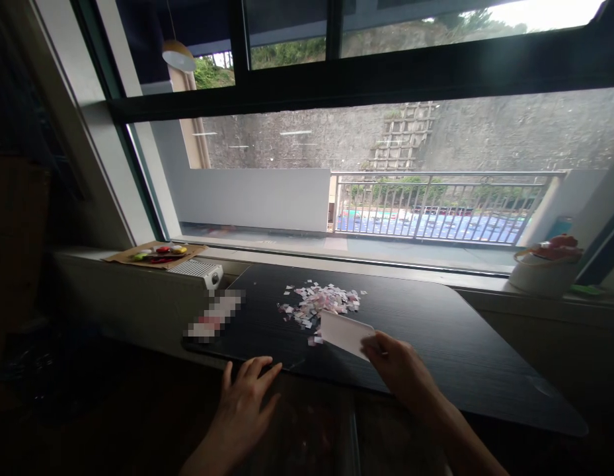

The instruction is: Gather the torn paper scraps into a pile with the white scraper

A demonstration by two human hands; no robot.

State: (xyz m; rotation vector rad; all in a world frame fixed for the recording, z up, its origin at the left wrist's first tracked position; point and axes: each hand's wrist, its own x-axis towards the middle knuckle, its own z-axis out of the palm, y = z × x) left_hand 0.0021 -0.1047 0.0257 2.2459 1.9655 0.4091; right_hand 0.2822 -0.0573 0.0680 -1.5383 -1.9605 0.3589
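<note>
Right hand [394,360] clamped on white card [345,333] beside paper scraps [326,301], black worktop [450,344]; left hand [248,396] spread apart near front edge.

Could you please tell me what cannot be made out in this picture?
In the head view:
Print on the scraps: too small.
The item at the table's left: masked by pixelation.
The held corner of the white card: covered by the right hand.
The right forearm: cut off by the bottom edge.

An indoor room, exact kind unclear; a window frame [287,90] is spanning twelve o'clock; a railing [423,205] is showing outside, towards one o'clock.
</note>
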